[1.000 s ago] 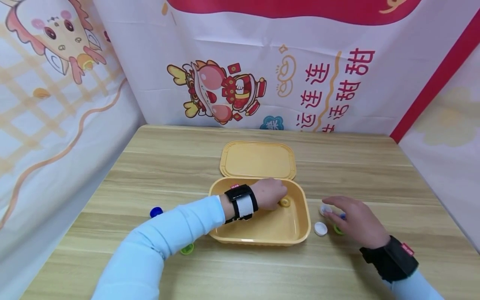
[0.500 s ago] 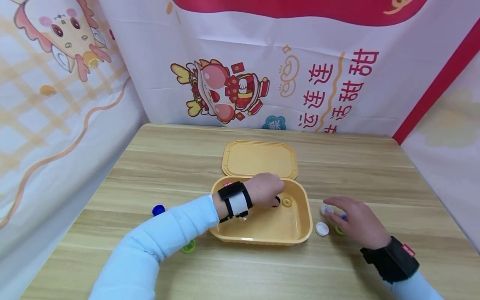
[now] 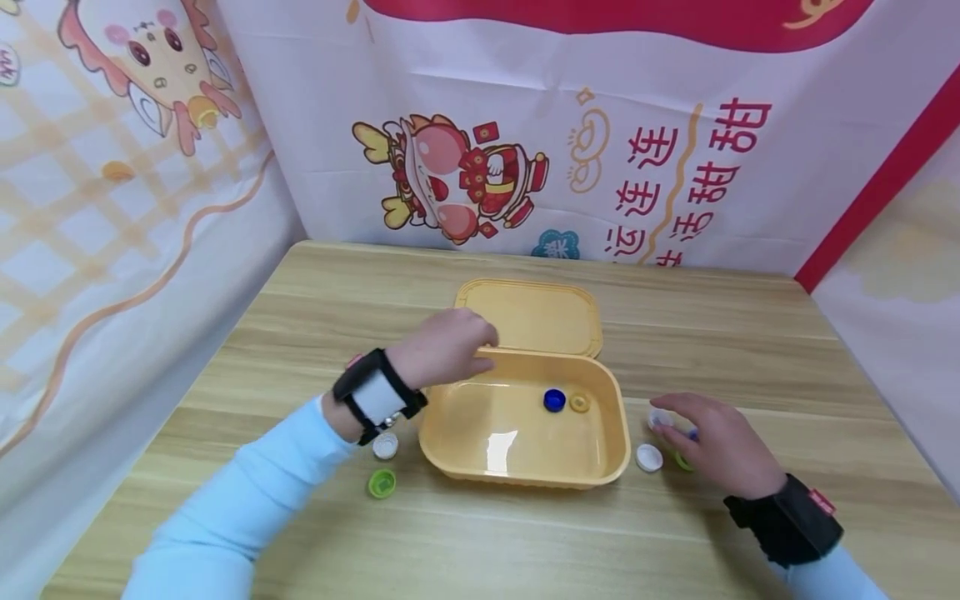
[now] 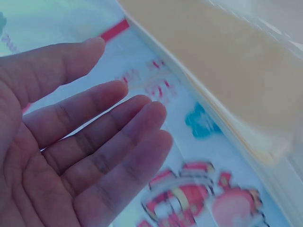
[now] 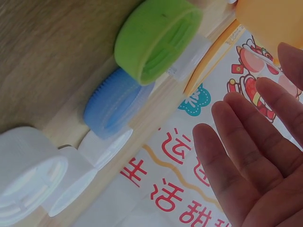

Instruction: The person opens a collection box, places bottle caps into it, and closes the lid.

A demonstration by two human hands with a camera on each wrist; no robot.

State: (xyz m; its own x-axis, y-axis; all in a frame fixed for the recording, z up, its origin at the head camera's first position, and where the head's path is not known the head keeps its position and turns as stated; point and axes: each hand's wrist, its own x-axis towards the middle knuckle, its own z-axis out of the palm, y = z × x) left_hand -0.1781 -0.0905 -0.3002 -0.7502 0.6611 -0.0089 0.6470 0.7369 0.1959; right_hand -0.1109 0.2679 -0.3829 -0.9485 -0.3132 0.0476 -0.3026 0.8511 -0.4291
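My left hand point(image 3: 444, 346) is over the far left corner of the yellow plastic box point(image 3: 517, 467), with nothing in its fingers. In the left wrist view those fingers point(image 4: 118, 165) are spread loosely, palm showing. Inside the box lie a dark blue bottle cap point(image 3: 554, 401) and a yellow cap point(image 3: 579, 402), side by side. My right hand point(image 3: 723, 442) hovers over caps to the right of the box, fingers straight and holding nothing. Near it are a green cap point(image 5: 156, 42), a blue cap point(image 5: 113, 104) and several white caps point(image 5: 28, 175).
Behind the box its flat yellow lid point(image 3: 555, 317) lies on the wooden table point(image 3: 510, 542). Left of the box are a white cap point(image 3: 386, 446) and a green cap point(image 3: 382, 483). A printed cloth point(image 3: 480, 67) hangs along the table's back edge.
My left hand has let go of the dark blue cap in the box and moved left and up, to the far left rim. The right hand has stayed nearly still.
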